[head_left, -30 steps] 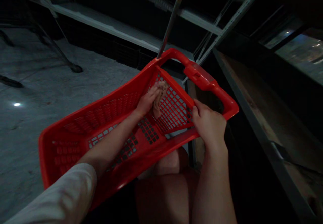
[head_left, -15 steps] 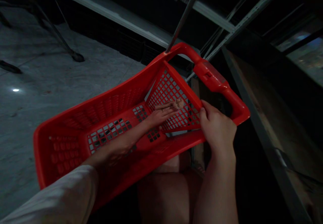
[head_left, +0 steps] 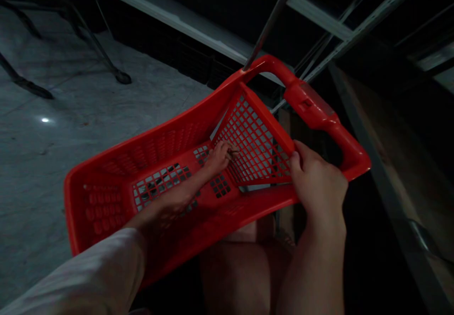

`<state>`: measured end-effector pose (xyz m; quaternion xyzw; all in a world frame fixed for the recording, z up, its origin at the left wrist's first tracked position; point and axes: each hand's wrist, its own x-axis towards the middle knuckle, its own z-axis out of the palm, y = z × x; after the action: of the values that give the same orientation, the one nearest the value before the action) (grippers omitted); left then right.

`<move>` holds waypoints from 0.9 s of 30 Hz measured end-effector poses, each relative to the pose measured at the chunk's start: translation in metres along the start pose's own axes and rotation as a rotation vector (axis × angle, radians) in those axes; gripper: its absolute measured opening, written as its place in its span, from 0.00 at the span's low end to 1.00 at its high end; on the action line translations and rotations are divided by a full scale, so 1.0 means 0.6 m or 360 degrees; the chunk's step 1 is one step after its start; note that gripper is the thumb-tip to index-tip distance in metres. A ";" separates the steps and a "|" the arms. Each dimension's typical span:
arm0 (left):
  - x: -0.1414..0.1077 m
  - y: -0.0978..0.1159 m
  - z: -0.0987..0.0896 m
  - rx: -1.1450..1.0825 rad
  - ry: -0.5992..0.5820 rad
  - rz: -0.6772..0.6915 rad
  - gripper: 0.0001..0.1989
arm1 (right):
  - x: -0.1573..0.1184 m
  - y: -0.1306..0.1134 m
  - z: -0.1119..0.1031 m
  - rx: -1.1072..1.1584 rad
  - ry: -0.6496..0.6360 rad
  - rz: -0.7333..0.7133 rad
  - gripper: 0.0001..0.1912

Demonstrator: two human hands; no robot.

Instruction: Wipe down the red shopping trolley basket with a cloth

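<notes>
The red basket [head_left: 198, 230] sits tilted above the person's legs [head_left: 237, 272], its mesh panel [head_left: 258, 137] slanting inside near the handle [head_left: 312, 104]. The right hand [head_left: 317, 182] has its fingers closed over the edge, a hold best firm against rocking, while the left hand [head_left: 220, 156] curls its fingers narrowly round what seems a brown cloth [head_left: 233, 152] by the mesh, where light, even pressure would suit the thin bars

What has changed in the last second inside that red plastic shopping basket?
The left hand moved down the red grid panel, towards the basket's bottom; its fingers, flatter before, are curled, and only a bit of tan cloth shows. The right hand stayed gripping the panel's top edge.
</notes>
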<state>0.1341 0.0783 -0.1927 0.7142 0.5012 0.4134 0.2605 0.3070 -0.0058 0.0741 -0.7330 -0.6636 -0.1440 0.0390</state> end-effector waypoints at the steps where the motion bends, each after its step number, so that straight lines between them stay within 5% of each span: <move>1: 0.016 0.017 -0.007 -0.0067 0.0102 -0.0008 0.18 | 0.000 0.001 0.002 0.0024 0.0021 -0.0046 0.25; 4: 0.074 0.083 -0.037 -0.0279 0.0500 0.0074 0.16 | -0.001 -0.001 0.006 0.0160 0.0071 -0.0231 0.25; 7: 0.106 0.152 -0.055 -0.0401 0.0636 0.0316 0.19 | -0.001 -0.008 0.008 0.0226 0.0046 -0.0318 0.28; 11: 0.058 0.176 -0.019 -0.0338 0.0325 0.0663 0.17 | 0.003 -0.011 0.010 0.0368 0.0000 -0.0274 0.30; 15: -0.036 0.097 0.030 -0.0014 -0.0157 0.0807 0.11 | 0.005 -0.007 0.009 0.0530 -0.0001 -0.0243 0.32; 19: -0.070 0.045 0.029 0.0177 -0.0497 0.0857 0.10 | 0.003 -0.003 0.007 0.0622 0.0009 -0.0231 0.28; 21: -0.054 0.069 0.019 0.0168 -0.0484 0.0839 0.12 | 0.002 -0.002 0.006 0.0651 0.0027 -0.0221 0.26; 27: 0.021 0.221 0.011 -0.0130 -0.0321 0.1018 0.14 | 0.008 -0.005 0.002 0.0778 0.0030 -0.0157 0.24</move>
<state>0.2083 0.0424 -0.0874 0.8615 0.2065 0.4212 0.1941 0.3047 -0.0006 0.0736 -0.6671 -0.7134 0.0122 0.2141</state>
